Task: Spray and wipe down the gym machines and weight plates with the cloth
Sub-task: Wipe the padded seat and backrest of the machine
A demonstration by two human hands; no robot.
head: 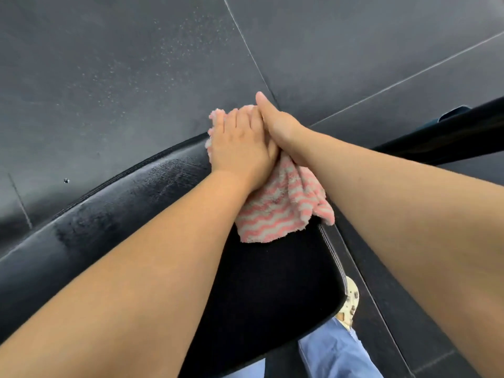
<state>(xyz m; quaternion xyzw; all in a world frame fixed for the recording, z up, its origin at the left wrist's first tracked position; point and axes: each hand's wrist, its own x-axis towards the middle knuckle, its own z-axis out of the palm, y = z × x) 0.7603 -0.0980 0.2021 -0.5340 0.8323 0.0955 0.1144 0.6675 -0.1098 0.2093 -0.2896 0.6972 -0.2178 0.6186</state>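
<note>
Far end of black padded bench (114, 214): occupied by left hand (240, 148) and right hand (275, 124), laid together on the pink-and-white striped cloth (283, 205). Pad surface to the left of the hands: unobstructed, wet sheen seen. Near pad section: crossed by both forearms. Dark rubber floor tiles (109, 64) beyond the pad edge: open. Upper right: passage barred by a black bar (450, 132). Lower right: a shoe (350, 304) stands just beside the pad.

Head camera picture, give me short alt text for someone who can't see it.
Two bare hands, left hand and right hand side by side, press a pink and white striped cloth onto a black padded bench above a dark tiled floor.
</note>
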